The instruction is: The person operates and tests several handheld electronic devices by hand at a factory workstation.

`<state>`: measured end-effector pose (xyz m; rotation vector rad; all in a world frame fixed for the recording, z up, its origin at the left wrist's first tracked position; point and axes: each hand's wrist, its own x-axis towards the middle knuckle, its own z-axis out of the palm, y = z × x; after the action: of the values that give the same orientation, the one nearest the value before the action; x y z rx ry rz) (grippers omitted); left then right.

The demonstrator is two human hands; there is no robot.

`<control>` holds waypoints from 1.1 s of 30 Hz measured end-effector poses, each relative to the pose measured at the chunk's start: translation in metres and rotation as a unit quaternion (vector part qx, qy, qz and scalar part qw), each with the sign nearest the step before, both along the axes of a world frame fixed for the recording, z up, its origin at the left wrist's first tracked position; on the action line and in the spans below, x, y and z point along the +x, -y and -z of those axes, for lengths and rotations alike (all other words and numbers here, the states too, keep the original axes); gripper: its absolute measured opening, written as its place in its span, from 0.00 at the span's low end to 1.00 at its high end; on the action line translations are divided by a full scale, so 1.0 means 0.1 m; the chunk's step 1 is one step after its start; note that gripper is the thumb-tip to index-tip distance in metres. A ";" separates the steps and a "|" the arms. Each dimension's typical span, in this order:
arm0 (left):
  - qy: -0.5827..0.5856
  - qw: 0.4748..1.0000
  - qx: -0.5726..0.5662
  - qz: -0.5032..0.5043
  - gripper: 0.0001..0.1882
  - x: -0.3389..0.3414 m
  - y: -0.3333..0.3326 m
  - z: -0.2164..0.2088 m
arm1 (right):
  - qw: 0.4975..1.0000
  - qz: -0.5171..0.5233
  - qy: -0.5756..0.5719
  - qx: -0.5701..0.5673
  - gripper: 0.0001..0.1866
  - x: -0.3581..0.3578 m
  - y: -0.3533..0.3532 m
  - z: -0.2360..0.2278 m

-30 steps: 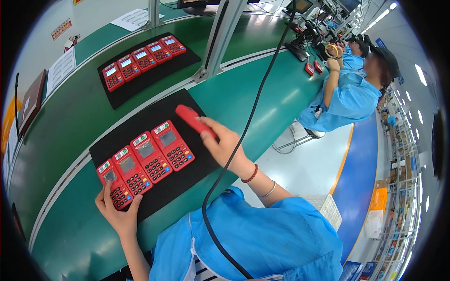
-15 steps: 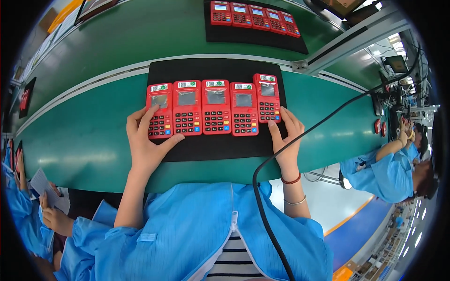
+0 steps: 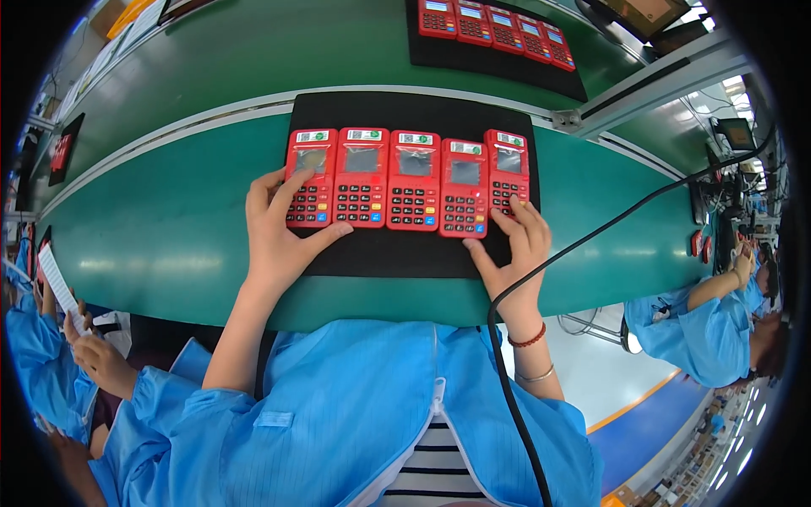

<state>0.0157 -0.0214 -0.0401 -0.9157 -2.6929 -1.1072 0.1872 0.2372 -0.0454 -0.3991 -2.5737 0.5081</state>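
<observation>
Several red card payment terminals with black keypads stand in a row on a black mat (image 3: pixel 380 258). My left hand (image 3: pixel 283 224) has its fingers spread over the left side of the leftmost terminal (image 3: pixel 311 156), its thumb by the lower edge of the neighbouring terminal (image 3: pixel 361 182). My right hand (image 3: pixel 519 249) is also open: its fingertips touch the keypad of the rightmost terminal (image 3: pixel 508 159), which sits slightly higher than the others. Its thumb is at the lower edge of the terminal second from the right (image 3: pixel 465 173), which sits a little lower. A terminal (image 3: pixel 414 169) lies mid-row, untouched.
Another black mat with lit red terminals (image 3: pixel 494 29) lies on the raised green shelf beyond a metal rail. A black cable (image 3: pixel 608 224) hangs across my right forearm. People in blue work at the left and right (image 3: pixel 697 338); one hand at the left holds a white sheet (image 3: pixel 61 283).
My right hand has shifted from the rightmost terminal's lower end onto its keypad, the thumb moving to the neighbouring terminal. My left hand stays at the leftmost terminal. The whole view has shifted.
</observation>
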 end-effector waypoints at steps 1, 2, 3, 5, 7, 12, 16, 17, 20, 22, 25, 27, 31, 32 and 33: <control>0.001 1.000 0.009 0.002 0.39 0.00 0.00 0.00 | 1.000 0.010 -0.014 0.003 0.25 -0.03 -0.02 0.02; 0.001 1.000 0.009 0.004 0.39 -0.03 0.00 0.01 | 0.999 0.022 -0.035 0.006 0.23 -0.08 0.00 0.03; 0.001 1.000 0.008 -0.001 0.39 -0.03 0.00 0.01 | 0.999 0.027 -0.036 0.006 0.23 -0.09 0.01 0.03; 0.003 1.000 -0.005 0.006 0.39 -0.02 0.00 -0.01 | 0.999 0.024 -0.034 0.008 0.22 -0.08 -0.01 0.01; 0.000 1.000 0.010 0.007 0.37 0.02 0.05 -0.02 | 1.000 0.000 -0.013 -0.006 0.22 -0.03 -0.08 -0.05; -0.123 0.987 -0.075 0.076 0.23 0.06 0.10 -0.08 | 1.000 0.000 0.025 0.003 0.20 0.07 -0.22 -0.13; -0.143 0.979 -0.104 0.101 0.16 0.05 0.11 -0.11 | 0.998 -0.040 0.039 0.004 0.18 0.01 -0.33 -0.18; -0.147 0.977 -0.119 0.102 0.16 0.05 0.12 -0.11 | 0.998 -0.053 0.040 0.010 0.18 -0.02 -0.34 -0.18; -0.141 0.974 -0.132 0.118 0.16 0.04 0.10 -0.16 | 0.996 -0.067 0.053 0.013 0.19 -0.07 -0.36 -0.24; -0.138 0.973 -0.138 0.122 0.15 0.04 0.07 -0.21 | 0.995 -0.070 0.072 0.022 0.19 -0.09 -0.38 -0.28; -0.126 0.974 -0.140 0.127 0.15 0.05 0.03 -0.23 | 0.994 -0.070 0.081 0.020 0.19 -0.08 -0.41 -0.28; -0.113 0.974 -0.143 0.135 0.16 0.05 -0.02 -0.25 | 0.994 -0.066 0.090 -0.001 0.19 -0.09 -0.42 -0.28; -0.096 0.974 -0.151 0.139 0.19 0.05 -0.01 -0.26 | 0.988 -0.049 0.143 -0.018 0.21 -0.11 -0.31 -0.41; -0.087 0.974 -0.158 0.137 0.21 0.05 -0.04 -0.28 | 0.986 -0.044 0.159 -0.016 0.22 -0.12 -0.30 -0.43; -0.078 0.974 -0.165 0.135 0.24 0.05 -0.08 -0.30 | 0.986 -0.050 0.162 -0.003 0.23 -0.12 -0.30 -0.44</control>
<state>0.0210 -0.0137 -0.0097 -1.3891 -2.7224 -0.5921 0.1749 0.2671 -0.0019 -0.3834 -2.9184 0.5214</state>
